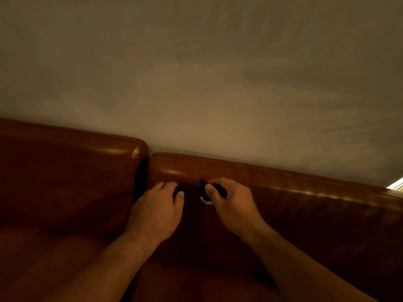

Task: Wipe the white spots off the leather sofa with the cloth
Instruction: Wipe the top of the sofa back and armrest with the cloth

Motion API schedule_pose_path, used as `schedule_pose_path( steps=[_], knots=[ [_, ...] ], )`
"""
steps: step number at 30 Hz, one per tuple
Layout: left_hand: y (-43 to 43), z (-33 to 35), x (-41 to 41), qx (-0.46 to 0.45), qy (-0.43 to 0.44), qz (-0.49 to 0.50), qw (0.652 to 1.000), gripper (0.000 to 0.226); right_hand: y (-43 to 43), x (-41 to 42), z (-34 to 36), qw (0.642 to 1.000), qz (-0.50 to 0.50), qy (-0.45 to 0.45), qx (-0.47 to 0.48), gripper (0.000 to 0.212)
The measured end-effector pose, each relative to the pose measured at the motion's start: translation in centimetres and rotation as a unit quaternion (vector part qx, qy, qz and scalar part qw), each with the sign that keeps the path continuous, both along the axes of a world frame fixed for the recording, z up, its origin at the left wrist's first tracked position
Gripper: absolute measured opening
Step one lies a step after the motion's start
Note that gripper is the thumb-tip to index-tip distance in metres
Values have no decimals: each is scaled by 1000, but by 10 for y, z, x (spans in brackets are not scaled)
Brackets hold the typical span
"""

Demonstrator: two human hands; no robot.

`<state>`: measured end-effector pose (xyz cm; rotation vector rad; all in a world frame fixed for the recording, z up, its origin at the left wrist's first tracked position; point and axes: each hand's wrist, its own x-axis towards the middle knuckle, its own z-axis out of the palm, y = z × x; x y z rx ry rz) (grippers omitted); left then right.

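Where cushions meet: gap [142, 171] just left of left hand [157, 205], fingers relaxed on sofa [316, 214]
right hand [231, 203]: gripping blue cloth [201, 185], white spot [206, 202] beneath
rightward: open leather

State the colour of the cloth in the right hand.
Dark blue, the cloth, clearest in the head view.

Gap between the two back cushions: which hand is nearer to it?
Left. The left hand rests on the leather just right of the gap. The right hand, gripping the blue cloth, sits farther right on the same cushion.
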<state>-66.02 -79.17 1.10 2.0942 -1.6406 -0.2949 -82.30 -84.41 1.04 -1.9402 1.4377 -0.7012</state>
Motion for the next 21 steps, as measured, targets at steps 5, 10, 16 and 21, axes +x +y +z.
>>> schedule_pose_path(
  steps=[5, 10, 16, 21],
  knots=[
    [14, -1, 3, 4, -7, -7, 1000, 42, 22, -1, -15, 998, 19, 34, 43, 20],
    [40, -7, 7, 16, -4, 0, 1000, 42, 44, 1, -23, 997, 28, 37, 60, 18],
    [87, 4, 21, -3, 14, 40, 999, 40, 72, 25, -4, 996, 74, 29, 27, 20],
    [136, 25, 32, -29, 94, 64, 993, 36, 111, 45, 22, 990, 136, -24, -1, 28]
  ],
)
